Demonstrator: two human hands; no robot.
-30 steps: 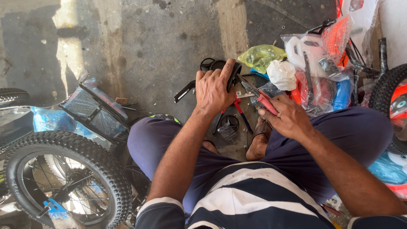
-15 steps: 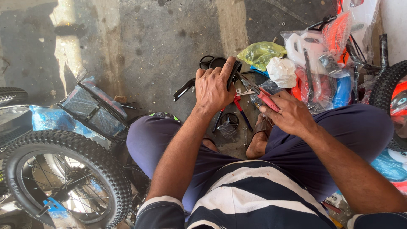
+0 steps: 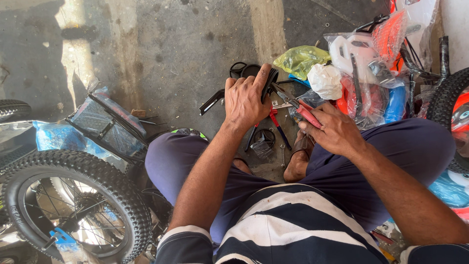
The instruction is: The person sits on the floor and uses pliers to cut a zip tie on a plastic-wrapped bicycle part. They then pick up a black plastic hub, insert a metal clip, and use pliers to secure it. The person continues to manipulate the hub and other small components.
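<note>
I sit on a concrete floor with my knees spread. My left hand is closed around a black curved bicycle part, held up in front of me. My right hand grips red-handled pliers, whose jaws point left and touch the black part just right of my left hand. Another black metal piece sticks out to the left below my left hand.
A small bicycle with a knobby tyre and a wrapped basket lies at my left. Plastic bags of parts, a yellow-green bag and white cloth sit ahead right. Another tyre is at the right edge. Red-and-blue-handled tools lie on the floor.
Both hands stay in nearly the same place; the pliers remain against the black part. The view has barely shifted.
</note>
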